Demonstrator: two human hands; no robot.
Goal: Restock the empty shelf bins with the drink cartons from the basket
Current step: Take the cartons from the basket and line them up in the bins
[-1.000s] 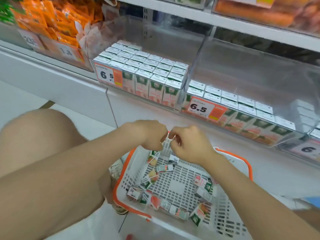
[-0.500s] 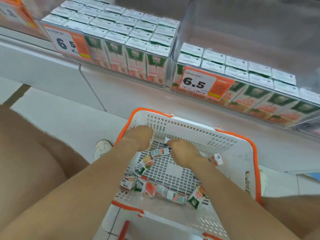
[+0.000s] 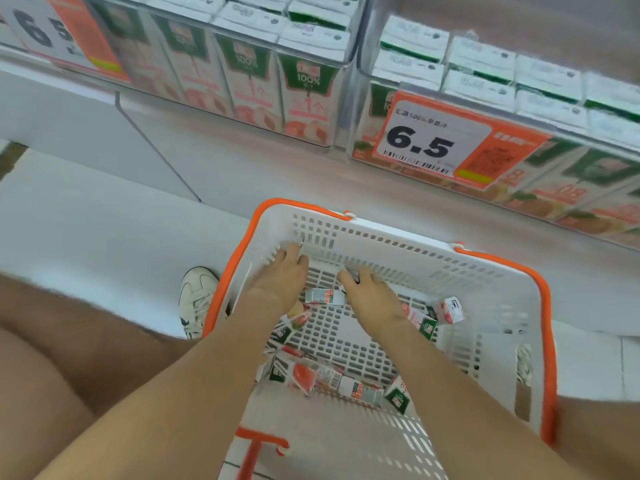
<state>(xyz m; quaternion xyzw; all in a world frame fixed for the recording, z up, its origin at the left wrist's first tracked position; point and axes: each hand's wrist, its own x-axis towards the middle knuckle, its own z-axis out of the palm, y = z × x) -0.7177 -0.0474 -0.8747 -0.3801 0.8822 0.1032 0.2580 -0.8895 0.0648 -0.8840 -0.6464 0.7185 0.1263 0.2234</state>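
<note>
A white basket with an orange rim point(image 3: 540, 306) stands on the floor below the shelf. Several small drink cartons lie loose on its bottom: one point(image 3: 323, 296) between my hands, one point(image 3: 450, 310) at the right, a row point(image 3: 346, 384) along the near side. My left hand point(image 3: 282, 275) reaches palm down to the basket's far left corner, fingers spread, nothing visibly in it. My right hand point(image 3: 372, 297) lies palm down over cartons in the middle; its fingertips touch something white, and a grip cannot be made out. Clear shelf bins point(image 3: 349, 64) above hold upright cartons.
An orange price tag reading 6.5 point(image 3: 429, 143) hangs on the right bin's front. A similar tag point(image 3: 62, 32) is on the left bin. My white shoe point(image 3: 197, 299) rests just left of the basket, and my bare legs fill the lower left.
Both hands have dropped from above the basket's far rim down into it. The view has tilted down and closer, so the basket fills more of it.
</note>
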